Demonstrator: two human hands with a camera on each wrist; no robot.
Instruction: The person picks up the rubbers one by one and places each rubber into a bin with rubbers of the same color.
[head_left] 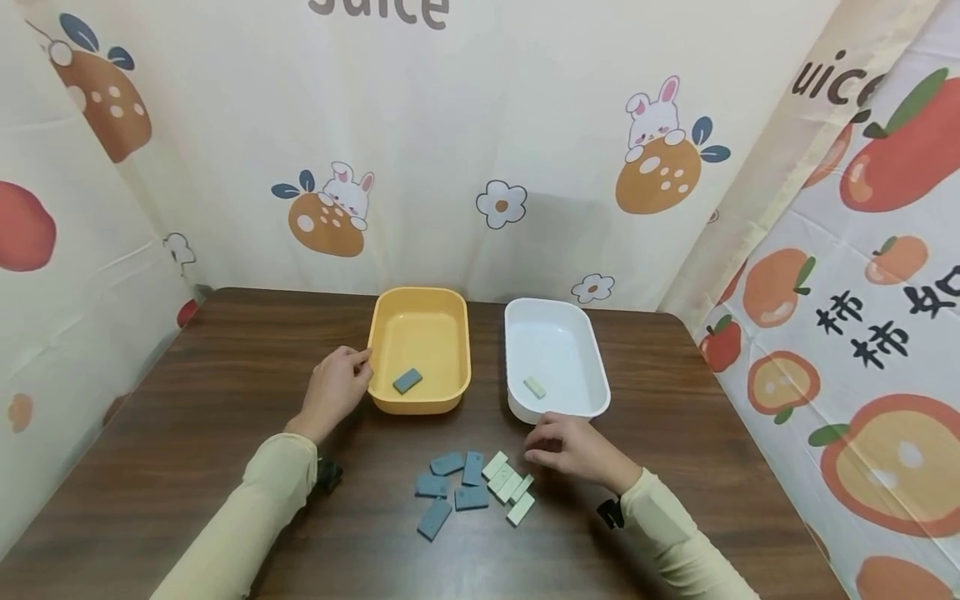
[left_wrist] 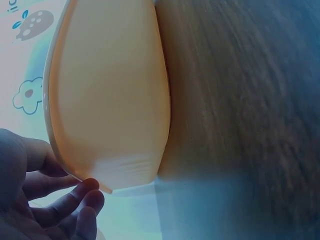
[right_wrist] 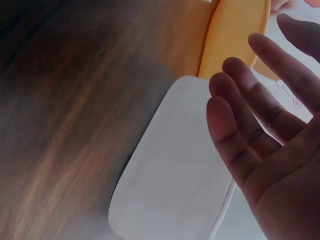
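My left hand (head_left: 340,387) is at the left side of a yellow plastic bin (head_left: 420,407) and pinches its rim. In the left wrist view, fingers (left_wrist: 65,202) meet at the edge of that bin. One blue-grey rectangular tile (head_left: 407,381) lies inside it. My right hand (head_left: 573,448) hovers by the near edge of a white plastic bin (head_left: 558,350), its fingers loosely bent and holding nothing. A pale green tile (head_left: 535,387) lies in the white bin. Between my forearms, several blue-grey tiles (head_left: 471,498) and several pale green tiles (head_left: 504,482) lie loose on the table.
The dark wooden table (head_left: 247,358) reaches back to a printed curtain (head_left: 450,150) with fruit and rabbits. More printed cloth (head_left: 862,317) hangs along the right side. The two bins stand side by side with a narrow gap between them.
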